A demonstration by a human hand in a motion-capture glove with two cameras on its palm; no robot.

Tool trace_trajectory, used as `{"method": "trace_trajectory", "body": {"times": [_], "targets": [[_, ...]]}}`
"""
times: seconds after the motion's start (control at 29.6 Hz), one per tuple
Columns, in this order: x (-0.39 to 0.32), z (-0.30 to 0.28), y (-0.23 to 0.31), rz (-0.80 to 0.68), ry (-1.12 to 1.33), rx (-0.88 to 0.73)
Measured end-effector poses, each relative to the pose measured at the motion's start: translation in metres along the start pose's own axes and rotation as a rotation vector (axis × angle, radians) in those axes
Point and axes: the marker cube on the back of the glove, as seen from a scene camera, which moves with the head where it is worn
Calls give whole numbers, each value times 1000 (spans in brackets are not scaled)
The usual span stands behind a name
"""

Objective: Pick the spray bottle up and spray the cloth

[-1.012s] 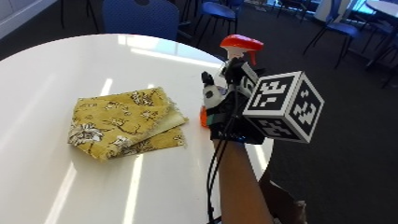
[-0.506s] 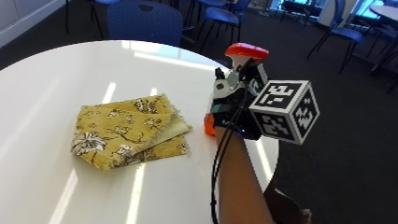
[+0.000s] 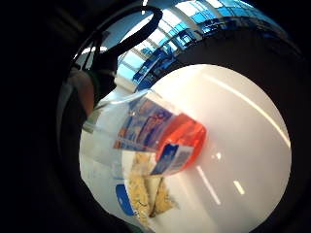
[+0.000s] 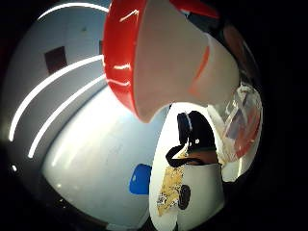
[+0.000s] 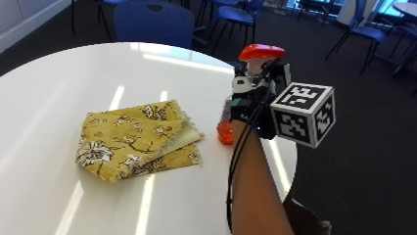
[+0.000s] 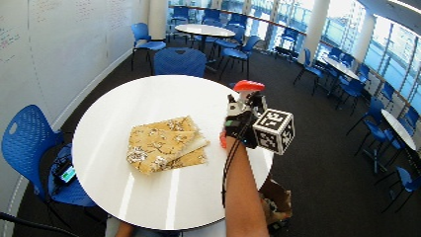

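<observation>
1. The folded yellow floral cloth (image 5: 137,139) lies flat on the white worktop (image 5: 58,73), left of the grip and apart from it; it looks soft and limp.
2. The spray bottle (image 5: 229,125), red-headed with orange liquid low in its clear body, probably handles light, rigid and somewhat slick; the neck under the trigger seems the best hold.
3. The grip (image 5: 255,105) is wrapped around the bottle's upper body, forearm reaching up from below, bottle upright by the worktop's edge.
</observation>
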Motion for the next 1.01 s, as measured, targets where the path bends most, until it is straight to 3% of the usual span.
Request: {"method": "trace_trajectory", "body": {"times": [0.44, 1.01], "targets": [[-27, -3, -10, -67, -75, 117], [-52, -6, -10, -126, -106, 146]]}}
